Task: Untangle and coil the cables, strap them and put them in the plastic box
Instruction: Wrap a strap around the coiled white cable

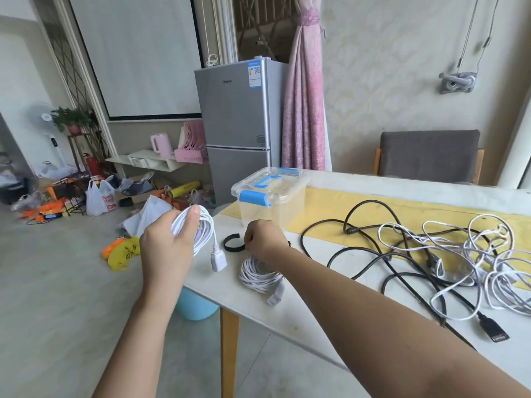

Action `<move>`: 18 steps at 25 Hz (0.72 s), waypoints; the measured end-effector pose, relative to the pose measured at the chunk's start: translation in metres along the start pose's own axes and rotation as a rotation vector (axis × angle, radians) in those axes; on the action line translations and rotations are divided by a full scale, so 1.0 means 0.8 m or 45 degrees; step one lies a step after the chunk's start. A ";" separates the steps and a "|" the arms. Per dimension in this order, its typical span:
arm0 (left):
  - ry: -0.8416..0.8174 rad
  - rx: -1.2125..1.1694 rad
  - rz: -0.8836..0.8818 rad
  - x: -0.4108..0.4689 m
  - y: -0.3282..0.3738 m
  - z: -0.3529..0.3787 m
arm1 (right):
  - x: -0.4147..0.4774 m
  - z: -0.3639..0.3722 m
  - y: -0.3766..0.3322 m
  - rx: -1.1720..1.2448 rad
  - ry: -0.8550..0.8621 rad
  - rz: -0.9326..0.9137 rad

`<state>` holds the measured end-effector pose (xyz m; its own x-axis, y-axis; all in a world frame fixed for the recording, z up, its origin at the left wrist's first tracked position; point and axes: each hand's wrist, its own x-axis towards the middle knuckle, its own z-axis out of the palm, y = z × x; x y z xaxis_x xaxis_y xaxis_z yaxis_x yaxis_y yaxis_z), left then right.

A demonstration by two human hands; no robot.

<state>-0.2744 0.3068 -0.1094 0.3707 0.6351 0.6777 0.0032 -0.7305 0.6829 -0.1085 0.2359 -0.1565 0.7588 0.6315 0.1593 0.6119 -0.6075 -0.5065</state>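
I see left hand (168, 245) gripping white coil (202, 228) | right hand (263, 239) pinching black strap (231, 247) on bench (301, 320)

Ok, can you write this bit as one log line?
left hand: holds white coil | right hand: pinches black strap | box: lid shut | second coil: on table | tangle: untouched

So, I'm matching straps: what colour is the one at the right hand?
The strap is black; head view shows it.
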 end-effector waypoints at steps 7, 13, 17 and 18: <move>0.043 -0.085 0.060 0.009 0.015 0.009 | -0.033 -0.090 0.013 0.892 0.127 -0.111; -0.121 -0.280 -0.001 0.011 0.065 0.039 | -0.111 -0.177 0.060 1.365 -0.101 -0.248; -0.424 -0.482 -0.232 -0.003 0.096 0.068 | -0.151 -0.214 0.087 1.540 -0.057 -0.223; -0.489 -0.493 -0.292 -0.011 0.102 0.077 | -0.160 -0.221 0.091 1.594 -0.075 -0.220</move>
<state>-0.2200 0.2263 -0.0762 0.7107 0.5768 0.4027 -0.1896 -0.3943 0.8992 -0.1218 0.0254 -0.0642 0.6593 0.6971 0.2815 0.0478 0.3348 -0.9411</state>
